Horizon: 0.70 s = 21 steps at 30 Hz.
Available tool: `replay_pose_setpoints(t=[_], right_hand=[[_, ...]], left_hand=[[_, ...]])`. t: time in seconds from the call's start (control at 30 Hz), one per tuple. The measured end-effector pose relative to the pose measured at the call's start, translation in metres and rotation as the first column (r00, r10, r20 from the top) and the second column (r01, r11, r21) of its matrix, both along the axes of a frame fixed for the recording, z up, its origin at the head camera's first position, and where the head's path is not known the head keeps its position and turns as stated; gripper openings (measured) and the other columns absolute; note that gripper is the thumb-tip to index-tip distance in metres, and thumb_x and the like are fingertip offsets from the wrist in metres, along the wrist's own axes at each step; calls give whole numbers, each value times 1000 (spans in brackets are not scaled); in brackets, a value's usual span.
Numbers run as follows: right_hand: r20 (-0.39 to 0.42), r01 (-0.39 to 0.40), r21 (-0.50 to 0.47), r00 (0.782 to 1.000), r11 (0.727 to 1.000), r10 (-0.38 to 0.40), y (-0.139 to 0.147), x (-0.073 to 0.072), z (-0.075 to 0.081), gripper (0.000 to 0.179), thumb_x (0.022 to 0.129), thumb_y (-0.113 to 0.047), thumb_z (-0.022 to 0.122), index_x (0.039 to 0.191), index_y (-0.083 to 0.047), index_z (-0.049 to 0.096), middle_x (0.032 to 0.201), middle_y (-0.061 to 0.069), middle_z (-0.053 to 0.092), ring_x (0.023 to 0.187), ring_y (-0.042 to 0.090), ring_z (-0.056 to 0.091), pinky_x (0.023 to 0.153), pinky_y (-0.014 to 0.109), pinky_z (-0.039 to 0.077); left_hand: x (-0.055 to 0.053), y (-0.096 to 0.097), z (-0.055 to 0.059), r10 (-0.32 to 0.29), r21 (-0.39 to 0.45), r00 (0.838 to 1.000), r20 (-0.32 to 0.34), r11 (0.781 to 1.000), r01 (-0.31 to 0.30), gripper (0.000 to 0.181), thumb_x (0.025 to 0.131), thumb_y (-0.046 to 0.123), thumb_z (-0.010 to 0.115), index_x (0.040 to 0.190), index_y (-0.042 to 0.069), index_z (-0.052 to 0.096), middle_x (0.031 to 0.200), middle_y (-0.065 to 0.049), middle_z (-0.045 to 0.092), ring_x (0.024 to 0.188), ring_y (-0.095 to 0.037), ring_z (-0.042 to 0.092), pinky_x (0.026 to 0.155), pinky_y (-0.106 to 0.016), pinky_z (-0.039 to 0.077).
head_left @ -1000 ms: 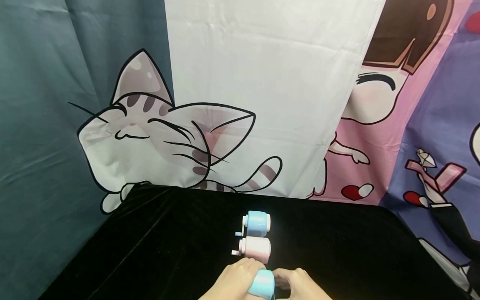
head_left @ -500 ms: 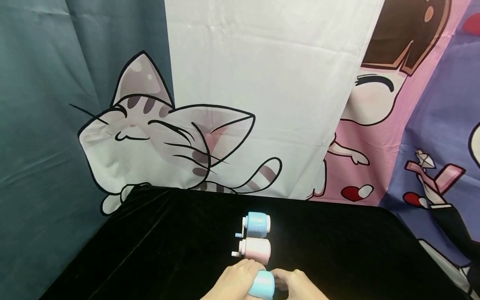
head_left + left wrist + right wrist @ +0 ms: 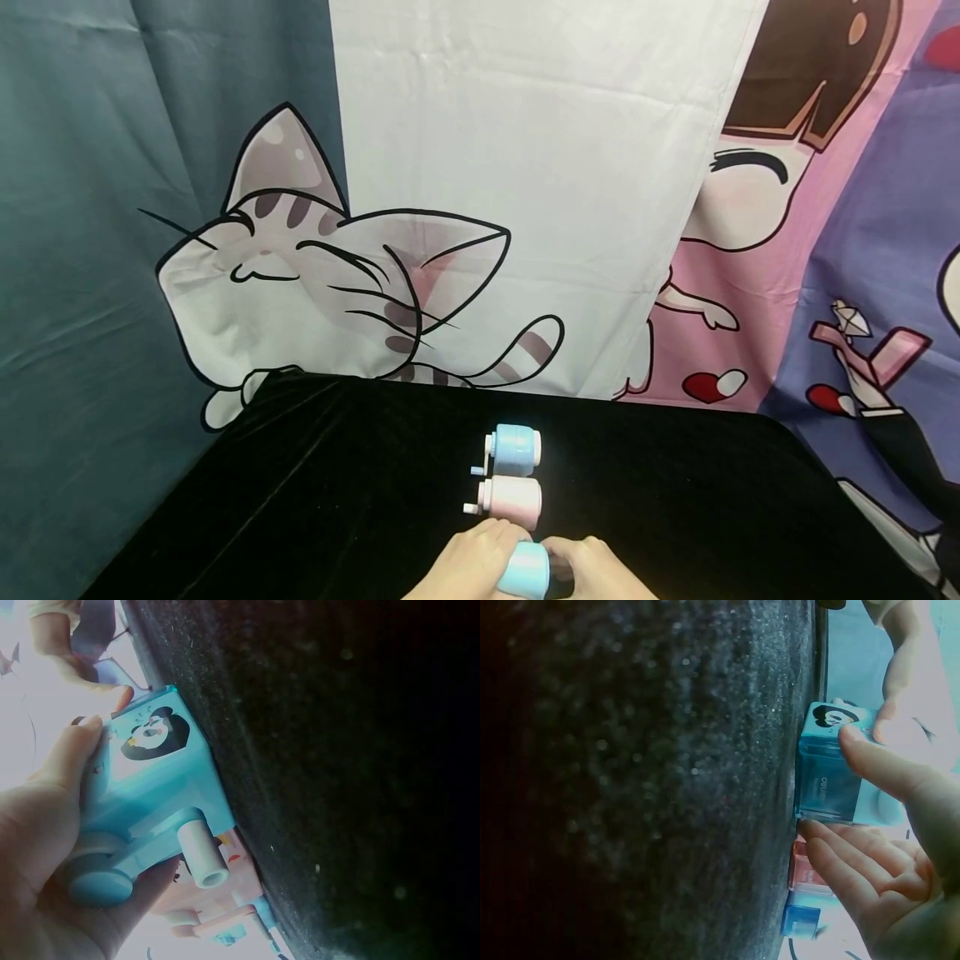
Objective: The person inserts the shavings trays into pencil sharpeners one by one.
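Observation:
A light-blue hand-crank pencil sharpener (image 3: 525, 570) with a panda picture is between both hands, low in the head view. My left hand (image 3: 474, 563) grips it at the crank end, thumb on the panda side, as the left wrist view shows. My right hand (image 3: 596, 570) holds the opposite end, by the see-through shavings bin (image 3: 829, 784); its thumb lies on the panda side and its fingers reach along the other side. Just beyond the hands stands a pink pencil sharpener (image 3: 513, 502), with a blue pencil sharpener (image 3: 515, 448) behind it. Both their cranks point left.
Black velvety cloth (image 3: 337, 483) covers the table. A printed cartoon curtain (image 3: 525, 167) hangs along its back edge, and a blue-grey curtain (image 3: 75, 333) hangs at the left.
My right hand has shifted slightly left, nearer the held pencil sharpener. The left hand stays about where it was. The pink and blue pencil sharpeners have not moved.

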State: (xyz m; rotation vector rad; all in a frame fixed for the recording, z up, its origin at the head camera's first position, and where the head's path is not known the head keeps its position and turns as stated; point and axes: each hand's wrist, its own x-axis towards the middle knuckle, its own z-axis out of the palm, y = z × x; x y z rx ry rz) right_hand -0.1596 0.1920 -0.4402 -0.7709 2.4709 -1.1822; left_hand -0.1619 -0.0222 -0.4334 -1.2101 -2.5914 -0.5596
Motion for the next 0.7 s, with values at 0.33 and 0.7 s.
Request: replay_pose_setpoints(t=[0.33,0.7], right_hand=[[31,22,7,999,1000,-22,-6,2,3,43,74,-35,81,104,-8,66,93,-7,72,76,2,65,73,30,58],[6,4,17,1000,1000,-4,-6,2,3,44,75,-36,80,105,-8,65,94,-8,72,78,0,65,73,29,58]], left_hand=[[0,1,1,23,-6,999,42,1000,-22,48,67,31,85,105,15,61,92,11,61,80,2,48,73,-14,48],[0,0,1,14,-1,999,53,1000,-14,47,67,30,85,106,15,62,93,10,62,81,1,49,72,-14,48]])
